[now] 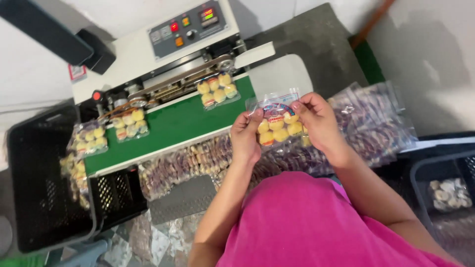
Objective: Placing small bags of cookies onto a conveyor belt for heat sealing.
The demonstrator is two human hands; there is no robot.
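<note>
Nearest the lens was the person's pink shirt, both bare forearms running up from it. Left hand and right hand both pinched one clear packet of round yellow biscuits, fingers closed on its side edges near the top, packet held flat-on toward the camera, above the row of stock and just in front of the conveyor's near edge. It wasn't on the belt. Under the hands lay a long overlapping row of filled packets, purple-toned print, stretching from the left crate to a fanned heap on the right. Behind that sat the band sealer, white body, grey control panel with lit buttons and a small display. Its green belt carried one packet at the right under the sealing head, another at the left, and a third tipping off the left end. A black perforated crate stood at that end with a few packets inside, just below the belt end. A second dark bin stood at the right with a packet in it. Floor below the table had crumpled wrappers; detail there was too blurred to read.
</note>
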